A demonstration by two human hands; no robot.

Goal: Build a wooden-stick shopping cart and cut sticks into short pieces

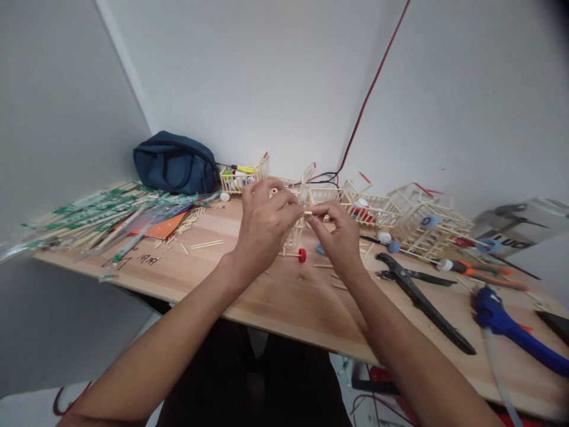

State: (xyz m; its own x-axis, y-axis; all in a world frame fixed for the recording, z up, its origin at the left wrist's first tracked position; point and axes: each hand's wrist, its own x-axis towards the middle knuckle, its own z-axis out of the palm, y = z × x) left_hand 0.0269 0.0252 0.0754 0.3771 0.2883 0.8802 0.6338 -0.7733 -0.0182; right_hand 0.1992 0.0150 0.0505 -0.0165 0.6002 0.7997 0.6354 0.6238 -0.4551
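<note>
Near the middle of the table, my right hand (335,234) pinches a short pale wooden stick piece (307,213) between thumb and forefinger. My left hand (269,219) meets it from the other side, fingers curled and pressed together; the hand itself hides what its fingertips hold. Just behind both hands stands a small cart-like frame of thin wooden sticks (293,237), partly covered by my left hand. A red bottle cap (302,255) sits at the end of a stick low on it. A blue cap (320,249) shows beside my right hand.
More stick carts (427,222) line the wall. Bagged sticks (89,207), an orange sheet (157,228) and a dark blue pouch (175,163) lie left. At right are black-handled cutters (422,302), orange-handled pliers (489,276) and a blue glue gun (511,326).
</note>
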